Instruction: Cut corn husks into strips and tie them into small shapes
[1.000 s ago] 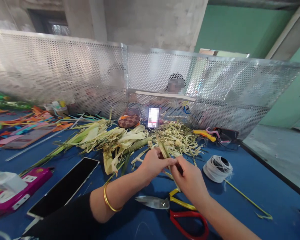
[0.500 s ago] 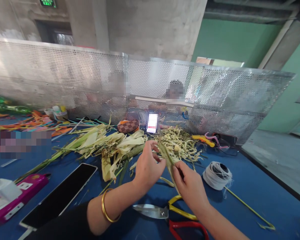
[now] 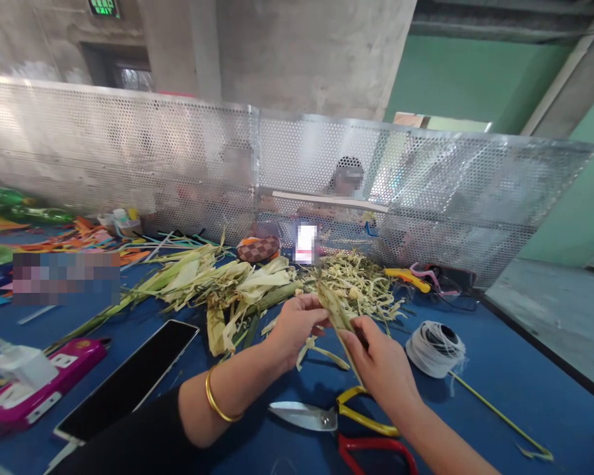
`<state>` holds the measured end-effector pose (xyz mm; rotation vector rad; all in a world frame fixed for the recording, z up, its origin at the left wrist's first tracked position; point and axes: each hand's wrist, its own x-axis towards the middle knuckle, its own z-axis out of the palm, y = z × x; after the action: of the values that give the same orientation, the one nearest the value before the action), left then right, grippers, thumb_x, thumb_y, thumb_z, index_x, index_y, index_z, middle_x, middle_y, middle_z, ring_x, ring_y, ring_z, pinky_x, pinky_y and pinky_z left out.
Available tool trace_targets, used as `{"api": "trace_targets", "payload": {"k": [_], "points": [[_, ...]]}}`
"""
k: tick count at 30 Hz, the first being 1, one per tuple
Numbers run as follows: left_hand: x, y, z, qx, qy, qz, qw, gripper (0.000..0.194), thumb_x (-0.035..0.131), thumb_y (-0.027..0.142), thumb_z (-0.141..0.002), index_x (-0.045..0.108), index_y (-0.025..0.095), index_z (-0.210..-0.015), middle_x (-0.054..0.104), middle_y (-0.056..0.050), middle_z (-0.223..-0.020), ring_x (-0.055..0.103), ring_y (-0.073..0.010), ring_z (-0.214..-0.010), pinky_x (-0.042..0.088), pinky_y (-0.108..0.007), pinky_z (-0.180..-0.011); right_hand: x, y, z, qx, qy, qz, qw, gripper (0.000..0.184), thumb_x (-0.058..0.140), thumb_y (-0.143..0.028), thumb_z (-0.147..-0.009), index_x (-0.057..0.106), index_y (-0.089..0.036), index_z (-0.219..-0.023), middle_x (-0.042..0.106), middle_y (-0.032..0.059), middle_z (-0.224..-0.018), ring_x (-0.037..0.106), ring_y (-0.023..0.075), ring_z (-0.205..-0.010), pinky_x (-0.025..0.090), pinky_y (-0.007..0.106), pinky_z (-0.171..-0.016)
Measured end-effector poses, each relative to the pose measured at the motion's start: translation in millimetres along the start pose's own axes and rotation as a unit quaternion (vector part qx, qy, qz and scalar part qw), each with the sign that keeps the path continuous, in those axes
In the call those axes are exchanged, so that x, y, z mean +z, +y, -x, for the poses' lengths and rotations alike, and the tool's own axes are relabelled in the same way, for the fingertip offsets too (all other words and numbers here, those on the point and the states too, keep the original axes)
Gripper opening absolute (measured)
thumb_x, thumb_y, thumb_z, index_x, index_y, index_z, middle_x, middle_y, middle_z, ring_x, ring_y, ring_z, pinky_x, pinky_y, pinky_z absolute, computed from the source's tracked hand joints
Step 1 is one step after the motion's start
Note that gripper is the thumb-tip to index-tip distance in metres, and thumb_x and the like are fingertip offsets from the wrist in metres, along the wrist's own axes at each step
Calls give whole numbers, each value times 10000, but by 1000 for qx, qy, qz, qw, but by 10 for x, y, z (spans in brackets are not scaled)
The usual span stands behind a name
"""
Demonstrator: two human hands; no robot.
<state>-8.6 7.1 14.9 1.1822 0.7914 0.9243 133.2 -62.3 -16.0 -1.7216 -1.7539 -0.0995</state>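
A narrow strip of green-yellow husk leaf (image 3: 337, 311) stands tilted between my two hands above the blue table (image 3: 480, 386). My left hand (image 3: 296, 328), with a gold bangle on its wrist, is closed and pinches the strip from the left. From the right, my right hand (image 3: 380, 359) grips the strip's lower part with curled fingers. A thin pale sliver hangs below my left hand. Just beyond my hands lies a pile of shredded husk (image 3: 356, 284), and a heap of whole husk leaves and stalks (image 3: 218, 284) spreads to the left.
Scissors with yellow handles (image 3: 327, 417) and a red-handled pair (image 3: 376, 452) lie under my right wrist. A coil of white string (image 3: 434, 339) sits at right, a black tablet (image 3: 129, 379) and a pink power strip (image 3: 39, 389) at left. A perforated metal screen (image 3: 426, 191) backs the table, with people behind it.
My left hand closed again on the strip after opening briefly half a second ago. A thin sliver now hangs loose beneath it. The camera tilted slightly.
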Motion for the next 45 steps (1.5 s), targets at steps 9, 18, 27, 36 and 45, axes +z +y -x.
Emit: {"api": "trace_targets", "payload": {"k": [9, 18, 27, 36, 45], "points": [[48, -39, 62, -3, 3, -50, 999, 218, 701, 292, -636, 629, 132, -765, 619, -2, -671, 547, -109, -582, 399, -215, -514, 46, -2, 22, 8, -14, 8, 1000, 237, 364, -372, -906, 469, -228, -751, 541, -15, -506, 524, 163, -451, 225, 256, -457], [14, -45, 0, -23, -13, -17, 1000, 109, 695, 160, -606, 634, 123, -688, 637, -10, -653, 558, -98, -561, 443, -219, -544, -7, 0, -46, 27, -9, -116, 993, 284, 363, -377, -917, 451, -222, -695, 528, -14, -568, 495, 142, -532, 363, 234, -509], [-42, 18, -26, -19, 25, 25, 999, 159, 690, 207, -604, 605, 123, -709, 605, -7, -598, 549, -93, -500, 418, -200, -473, -230, 60, -100, -142, -46, -66, 987, 402, 380, -180, -875, 495, -240, -1256, 656, 79, -1067, 645, 191, -824, 485, 276, -673], [-87, 43, -55, -32, 37, 37, 998, 169, 678, 251, -617, 548, 143, -626, 552, 15, -482, 486, -82, -414, 390, -202, -450, -311, 22, -134, -93, -151, -205, 963, 273, 353, -204, -921, 611, -232, -1005, 678, 14, -839, 630, 145, -724, 494, 242, -629], [52, -25, 95, -121, -90, -25, 988, 292, 695, 392, -662, 582, 140, -758, 590, 4, -583, 548, -105, -474, 394, -212, -456, -413, 11, -61, -234, 160, -87, 955, 134, 515, -154, -845, 628, -214, -886, 618, 68, -895, 592, 189, -823, 484, 318, -708]]}}
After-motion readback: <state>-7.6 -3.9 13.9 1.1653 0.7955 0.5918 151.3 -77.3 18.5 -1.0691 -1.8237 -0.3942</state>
